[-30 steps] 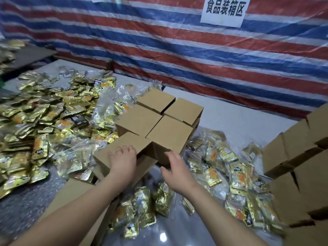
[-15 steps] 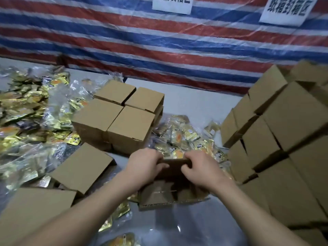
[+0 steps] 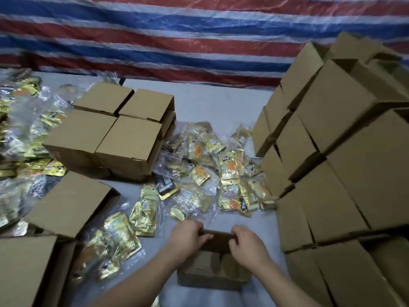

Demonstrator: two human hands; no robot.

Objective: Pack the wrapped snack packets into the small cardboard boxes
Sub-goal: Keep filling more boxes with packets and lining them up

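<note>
striped tarp (image 3: pixel 177 41) behind | box stacks (image 3: pixel 345 173), gold packets (image 3: pixel 212 171) crowd | both hands (image 3: pixel 218 242) gripping open box (image 3: pixel 212 271)

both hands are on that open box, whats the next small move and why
Probably fold the far flap back with both hands so the box stays open. The left hand and right hand both grip that flap, the box looks empty, and packets lie just beyond it, ready to load.

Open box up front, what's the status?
Both hands, left hand and right hand, grip open box at far flap. Snack packets lie beyond. Nothing blocking.
</note>
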